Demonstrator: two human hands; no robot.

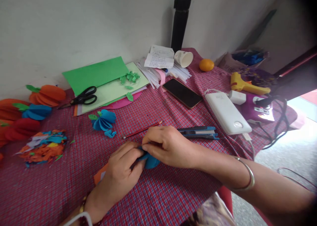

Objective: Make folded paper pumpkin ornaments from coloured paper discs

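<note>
Both hands meet over a blue paper piece (pixel 151 162) with curved edges, low over the checked tablecloth (pixel 170 189). My left hand (pixel 123 166) is closed on its left side, thumb against the paper. The fingers of my right hand (pixel 168 145) pinch its upper edge; the fingertips partly hide it. A blue paper pumpkin (pixel 104 120) with green leaves stands beyond my left hand. Just past my hands lie a red pencil (pixel 142 130) and a blue stapler (pixel 198 132), the stapler partly behind my right wrist. Orange paper (pixel 100 174) shows under my left wrist.
Finished paper pumpkins (pixel 47 95) and a heap of scraps (pixel 46 146) sit at left. Black scissors (pixel 84 96) rest by green paper (pixel 96 74). Farther right are a phone (pixel 182 93), power bank (pixel 226 113), glue gun (pixel 247 84), cup (pixel 183 58), orange fruit (pixel 206 65) and black bottle (pixel 180 24).
</note>
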